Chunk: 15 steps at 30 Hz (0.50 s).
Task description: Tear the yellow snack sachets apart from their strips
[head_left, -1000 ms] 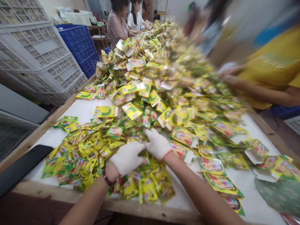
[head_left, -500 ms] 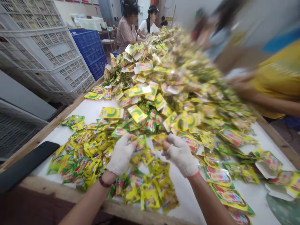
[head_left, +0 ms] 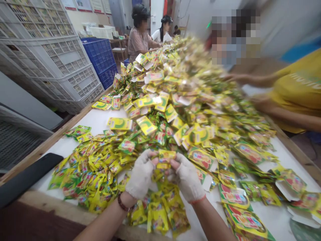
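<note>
My left hand (head_left: 140, 174) and my right hand (head_left: 188, 177), both in white knitted gloves with bare fingertips, are close together at the front of the table. Pinched between their fingertips is a small yellow sachet (head_left: 167, 155); a second yellow edge shows just under it, and I cannot tell whether that is another sachet. Below my hands lie several loose yellow sachets (head_left: 157, 216). A heap of yellow and green sachets (head_left: 95, 164) spreads left of my left hand. Beyond my right hand lie printed flat boxes (head_left: 200, 156).
A long pile of boxes and sachets (head_left: 175, 80) runs down the wood-edged white table (head_left: 92, 118). At the left edge rests a dark phone-like slab (head_left: 32, 177). White crates (head_left: 72, 80) and a blue crate (head_left: 99, 60) are stacked left. A person in yellow (head_left: 296, 90) works at right; others sit further back.
My hands have come together, bringing the separately held sachets to one spot between the fingertips. The left hand moved right. At right, the person in yellow has stretched an arm toward the pile.
</note>
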Tool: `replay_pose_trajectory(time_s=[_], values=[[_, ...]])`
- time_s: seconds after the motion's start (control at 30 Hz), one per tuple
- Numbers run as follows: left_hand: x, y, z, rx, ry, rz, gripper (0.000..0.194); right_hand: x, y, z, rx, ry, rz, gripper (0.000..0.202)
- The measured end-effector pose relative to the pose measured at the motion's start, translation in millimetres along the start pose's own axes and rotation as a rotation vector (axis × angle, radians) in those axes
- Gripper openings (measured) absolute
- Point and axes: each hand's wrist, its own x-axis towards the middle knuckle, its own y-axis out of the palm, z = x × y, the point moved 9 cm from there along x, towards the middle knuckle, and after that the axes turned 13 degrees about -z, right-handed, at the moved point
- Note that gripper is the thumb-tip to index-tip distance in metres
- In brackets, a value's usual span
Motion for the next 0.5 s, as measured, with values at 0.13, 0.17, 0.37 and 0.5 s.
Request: replay_pose_trajectory(time_s=[0.13,0.17,0.37,0.5], values=[[1.7,-1.9,2.0,-0.115,-0.029,-0.007,0.028,1.1,-4.2,-1.0,0.004,-0.044,-0.061,0.038],[2.3,-3.5,2.8,-0.136,-0.038,-0.027,0.029,0.6,-5.1,-0.7,-0.026,-0.068,-0.075,0.037],[4.4,-8.3,4.0,-0.226,-0.032,-0.094,0.032,-0.1,-11.0,5.1,-0.326,-0.283,-0.139,0.037],[4.3,-9.8,2.3,-0.132,0.027,-0.049,0.027,3.2,-9.5,3.7,-0.298,-0.28,-0.099,0.05]])
